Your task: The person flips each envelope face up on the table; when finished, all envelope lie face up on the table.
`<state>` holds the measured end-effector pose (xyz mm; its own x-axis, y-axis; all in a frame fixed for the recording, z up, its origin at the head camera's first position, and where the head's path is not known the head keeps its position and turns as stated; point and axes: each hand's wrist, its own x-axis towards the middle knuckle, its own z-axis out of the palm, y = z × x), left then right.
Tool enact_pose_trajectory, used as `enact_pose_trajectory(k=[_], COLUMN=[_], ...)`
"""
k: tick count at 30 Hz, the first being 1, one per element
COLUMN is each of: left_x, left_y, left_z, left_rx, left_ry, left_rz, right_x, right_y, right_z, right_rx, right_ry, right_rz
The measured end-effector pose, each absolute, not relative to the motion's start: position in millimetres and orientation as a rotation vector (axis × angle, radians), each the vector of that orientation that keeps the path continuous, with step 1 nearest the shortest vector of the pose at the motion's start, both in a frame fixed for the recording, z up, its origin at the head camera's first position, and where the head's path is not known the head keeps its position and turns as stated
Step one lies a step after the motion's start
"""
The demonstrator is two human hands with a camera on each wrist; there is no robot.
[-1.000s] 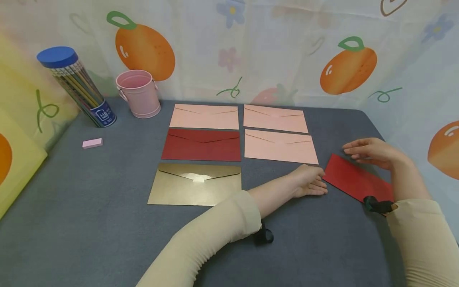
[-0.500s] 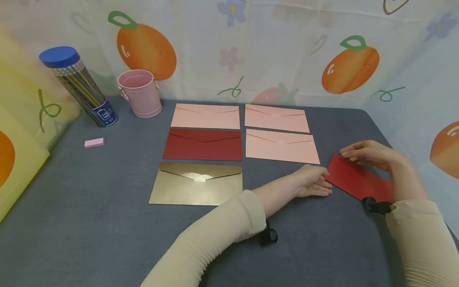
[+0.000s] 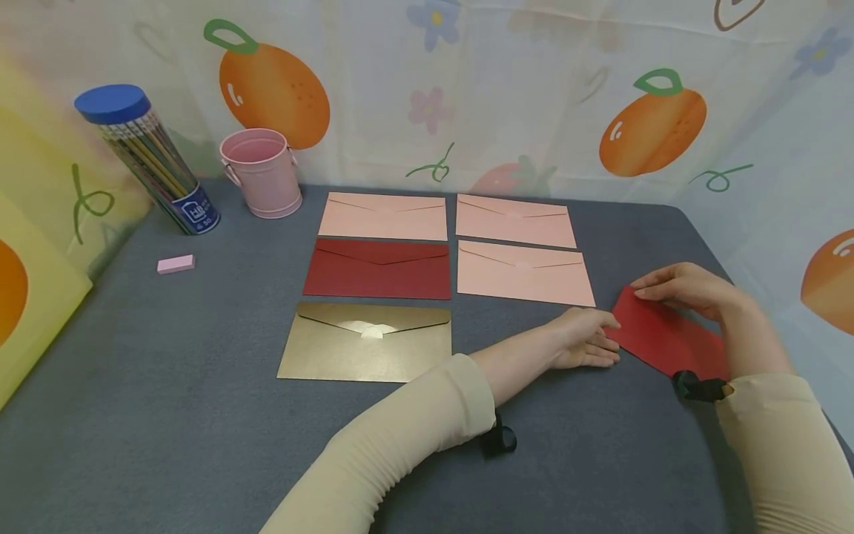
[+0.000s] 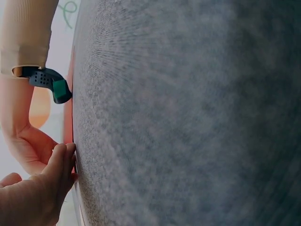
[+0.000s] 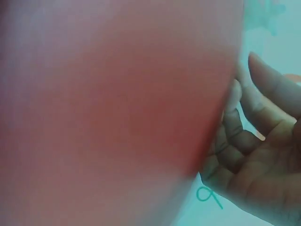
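Observation:
A bright red envelope [image 3: 670,330] lies slanted at the right of the table, its far left corner slightly raised. My right hand [image 3: 694,289] arches over it and pinches that corner, thumb on the near face. At the opposite left corner, my left hand [image 3: 583,337] has its thumb over the edge and its fingers low beside it, pinching there. In the left wrist view, the left fingertips [image 4: 69,149] meet the envelope's thin edge just above the table. The envelope's face [image 5: 117,117] fills most of the right wrist view, blurred, with right fingers [image 5: 230,141] along its edge.
Pink envelopes [image 3: 523,271], a dark red envelope [image 3: 376,268] and a gold envelope [image 3: 367,360] lie in two columns. Farther left stand a pink bucket [image 3: 263,178] and a pencil tub [image 3: 147,159], with a small pink eraser [image 3: 176,265] nearby. A printed curtain [image 3: 520,89] hangs behind.
My right fingers have come down onto the bright red envelope's far corner and raised it slightly. My left hand has shifted a little right, its thumb now over the near left corner.

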<state>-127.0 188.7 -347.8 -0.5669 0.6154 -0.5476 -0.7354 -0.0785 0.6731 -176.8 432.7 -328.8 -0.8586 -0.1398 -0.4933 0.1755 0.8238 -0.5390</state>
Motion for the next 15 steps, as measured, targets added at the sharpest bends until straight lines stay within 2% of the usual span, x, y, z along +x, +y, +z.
enact_pose_trajectory(k=[15], left_x=[-128], left_y=[185], left_z=[-352], left_rx=[-0.132], left_ry=[1.382], left_rz=[1.798], right_x=[-179], right_y=[415], right_z=[-311], right_rx=[0.038], right_ry=[2.609], right_rz=[-0.891])
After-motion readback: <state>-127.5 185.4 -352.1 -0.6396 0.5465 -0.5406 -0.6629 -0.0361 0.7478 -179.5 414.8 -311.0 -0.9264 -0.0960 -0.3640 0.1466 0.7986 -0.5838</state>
